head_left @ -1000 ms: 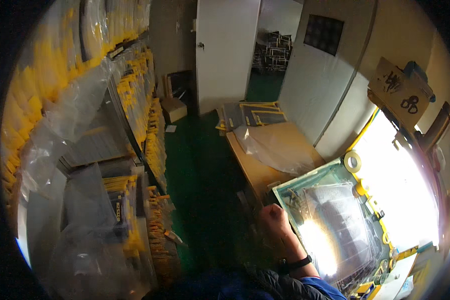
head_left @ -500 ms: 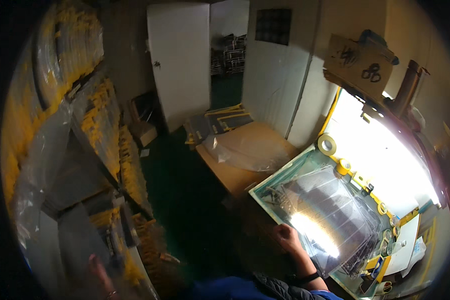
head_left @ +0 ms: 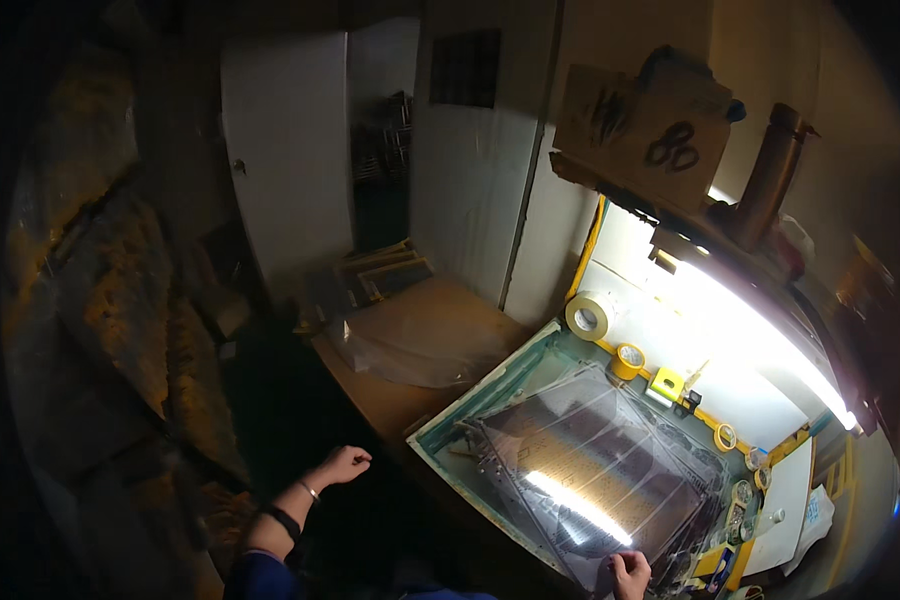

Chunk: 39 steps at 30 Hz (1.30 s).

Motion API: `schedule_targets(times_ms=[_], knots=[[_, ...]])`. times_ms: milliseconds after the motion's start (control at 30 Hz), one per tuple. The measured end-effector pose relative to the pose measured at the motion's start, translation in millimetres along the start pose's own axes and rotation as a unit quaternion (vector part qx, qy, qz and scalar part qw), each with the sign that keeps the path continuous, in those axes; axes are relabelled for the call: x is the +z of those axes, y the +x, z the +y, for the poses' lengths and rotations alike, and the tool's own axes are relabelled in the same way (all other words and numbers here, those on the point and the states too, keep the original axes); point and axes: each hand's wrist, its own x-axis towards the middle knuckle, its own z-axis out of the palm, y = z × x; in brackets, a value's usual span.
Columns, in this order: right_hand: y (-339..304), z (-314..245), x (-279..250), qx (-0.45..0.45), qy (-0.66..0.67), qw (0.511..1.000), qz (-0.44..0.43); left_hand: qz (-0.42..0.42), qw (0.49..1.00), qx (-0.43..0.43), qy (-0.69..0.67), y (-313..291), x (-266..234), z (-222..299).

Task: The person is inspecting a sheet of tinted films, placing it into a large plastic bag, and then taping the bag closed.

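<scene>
A stack of clear, dark-patterned flat sheets (head_left: 570,440) is laid askew on the pale green-framed worktop (head_left: 440,432) at the right. At the near edge of the stack, the right hand (head_left: 630,574) is held with bent fingers; whether a sheet is gripped cannot be told. The left hand (head_left: 348,464) is held left of the worktop, its fingers loosely curled; whether it is fully closed cannot be told. Along the worktop's far side, a wide beige tape roll (head_left: 576,307) and a smaller yellow tape roll (head_left: 625,371) are set.
</scene>
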Motion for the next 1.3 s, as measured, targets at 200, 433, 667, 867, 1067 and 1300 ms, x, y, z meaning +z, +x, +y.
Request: schedule_targets(times_ms=[200,433,667,867,1067,1300], knots=[[-9.8,-41.4,-0.4,0.059,-0.037,0.991,0.116,-0.026,0.998,0.028,0.043,133.8,9.7,-33.3],[10.1,-134.3,72.9,0.112,-0.044,0.983,0.137,-0.071,0.987,-0.041,0.138,267.0,16.8,-75.5],[19.7,-234.9,130.8,0.23,-0.009,0.969,0.09,-0.012,0.968,0.035,0.248,361.9,14.2,-102.5],[-0.9,-263.5,159.0,0.286,-0.022,0.951,0.117,0.002,0.957,0.07,0.28,395.8,29.7,-121.9],[-22.1,-263.2,181.0,0.255,-0.045,0.959,0.119,-0.056,0.947,0.089,0.302,382.2,74.8,-119.9],[12.1,-288.4,201.9,0.215,-0.112,0.969,0.044,-0.009,0.951,0.117,0.287,355.2,61.8,-157.3]])
